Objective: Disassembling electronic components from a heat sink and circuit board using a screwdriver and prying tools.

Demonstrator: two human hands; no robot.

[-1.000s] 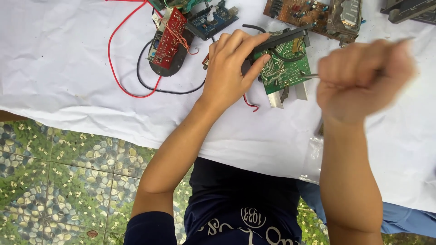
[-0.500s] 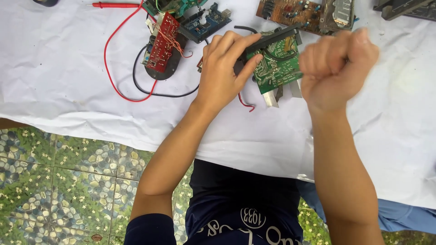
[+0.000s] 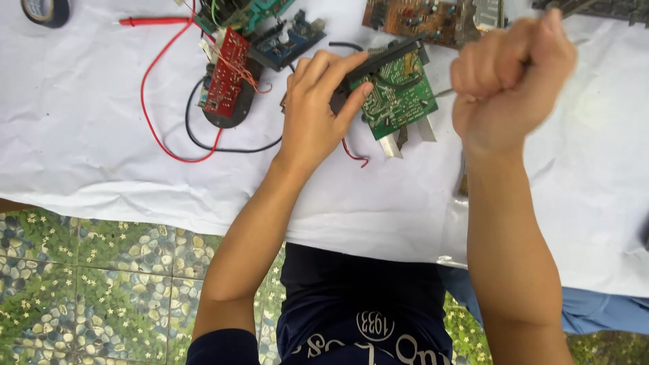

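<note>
Since the earlier frames the right hand (image 3: 507,84) has lifted toward one o'clock and the whole bench scene has slid slightly down the view. It is balled in a tight fist around a thin metal tool (image 3: 443,92), whose tip points at nine o'clock toward the green circuit board (image 3: 397,96). What kind of tool it is cannot be told. Left hand (image 3: 318,108) lies on the board's left edge, fingers curled over the black part along its top, thumb pressing the face. That board sits at twelve o'clock on the white cloth (image 3: 81,149), with metal tabs poking out below. At ten o'clock lies a red circuit board (image 3: 226,71) on a black base, ringed by a red wire (image 3: 152,101) and a black wire (image 3: 223,145). A brown board (image 3: 422,17) rests at the top edge
</note>
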